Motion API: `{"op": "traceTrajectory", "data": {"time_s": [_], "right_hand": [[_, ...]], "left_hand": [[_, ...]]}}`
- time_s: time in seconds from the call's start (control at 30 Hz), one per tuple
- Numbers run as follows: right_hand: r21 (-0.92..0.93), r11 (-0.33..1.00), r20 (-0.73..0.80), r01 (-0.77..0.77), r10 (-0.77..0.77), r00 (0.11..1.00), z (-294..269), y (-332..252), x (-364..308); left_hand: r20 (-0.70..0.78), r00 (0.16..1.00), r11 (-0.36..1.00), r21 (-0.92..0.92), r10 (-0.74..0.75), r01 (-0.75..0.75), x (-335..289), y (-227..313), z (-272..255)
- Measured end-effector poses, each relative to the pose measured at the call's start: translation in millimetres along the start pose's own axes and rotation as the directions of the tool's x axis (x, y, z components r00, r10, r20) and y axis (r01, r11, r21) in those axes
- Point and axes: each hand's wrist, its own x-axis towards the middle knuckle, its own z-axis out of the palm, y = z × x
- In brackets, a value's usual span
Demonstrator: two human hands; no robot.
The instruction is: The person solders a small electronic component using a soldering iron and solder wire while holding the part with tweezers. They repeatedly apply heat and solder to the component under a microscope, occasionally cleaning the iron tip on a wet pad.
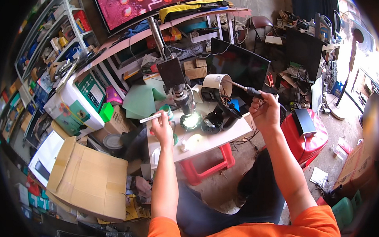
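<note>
Your left grip (161, 128) pinches a white pen-like stick (149, 118) over the desk (236, 131), while your right grip (265, 111) clasps a dark-handled metal tool (239, 86) near a white cylinder (213, 81), which it could knock if your aim drifts.

The bare left hand (160, 128), pinched, hovers near the white desk (215, 139)'s left edge; the bare right hand (264, 111), curled, is raised beyond its right edge.

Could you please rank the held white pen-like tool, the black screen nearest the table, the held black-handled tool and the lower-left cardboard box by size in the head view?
Largest to smallest:
cardboard box
black screen
black-handled tool
white pen-like tool
</note>
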Motion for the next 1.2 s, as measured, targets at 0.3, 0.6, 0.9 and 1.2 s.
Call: {"op": "traceTrajectory", "data": {"time_s": [0.3, 0.6, 0.9, 1.2], "right_hand": [[0.198, 0.979, -0.067, 0.050, -0.037, 0.997, -49.3, -43.7, -30.3], [0.119, 0.990, 0.007, 0.081, -0.082, 0.997, -60.5, -31.3, -40.4], [-0.533, 0.841, 0.125, 0.097, -0.035, 0.991, -16.3, 11.1, -16.0], [-0.896, 0.411, 0.212, 0.167, 0.066, 0.975, 11.1, 84.1, 28.1]], "left_hand": [[0.034, 0.997, 0.997, 0.028, 0.067, -0.067, -17.0, 23.8, -13.9], [0.087, 0.993, 0.992, 0.095, 0.074, -0.082, -26.6, 28.5, -50.7], [0.140, 0.982, 0.990, 0.076, -0.127, 0.117, -25.0, -12.9, -41.6], [0.223, 0.960, 0.985, 0.074, -0.166, 0.153, -5.2, -49.4, -21.1]]}}
